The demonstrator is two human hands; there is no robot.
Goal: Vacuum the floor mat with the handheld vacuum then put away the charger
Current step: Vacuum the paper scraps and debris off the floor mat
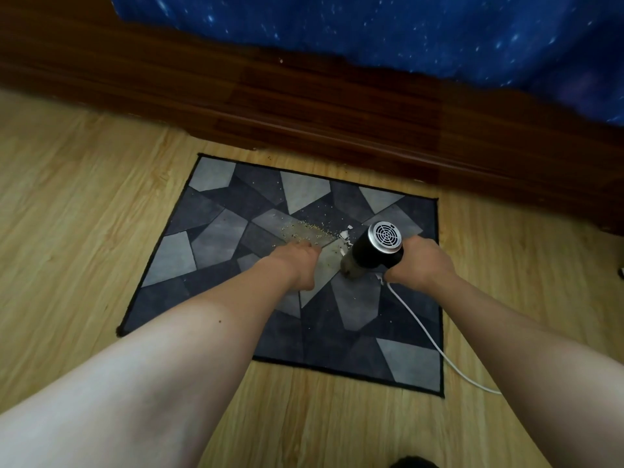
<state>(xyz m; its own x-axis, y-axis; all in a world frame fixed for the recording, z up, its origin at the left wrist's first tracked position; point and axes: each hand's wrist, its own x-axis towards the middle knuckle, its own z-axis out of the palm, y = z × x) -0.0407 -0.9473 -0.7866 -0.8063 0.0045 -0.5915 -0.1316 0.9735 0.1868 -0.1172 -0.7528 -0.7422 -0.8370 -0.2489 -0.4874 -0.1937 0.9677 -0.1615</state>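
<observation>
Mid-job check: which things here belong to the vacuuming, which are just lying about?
Job: floor mat, crumbs on it, handheld vacuum gripped by right hand, white cable, left hand resting on mat.
Lying about: blue bedsheet, wooden bed frame, wood floor.

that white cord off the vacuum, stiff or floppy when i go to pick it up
Likely floppy: the white cord lies in a loose curve across the floor mat onto the wooden floor. Probably light, being thin. It may tug at the handheld vacuum, since one end runs up by the right hand gripping it.
</observation>
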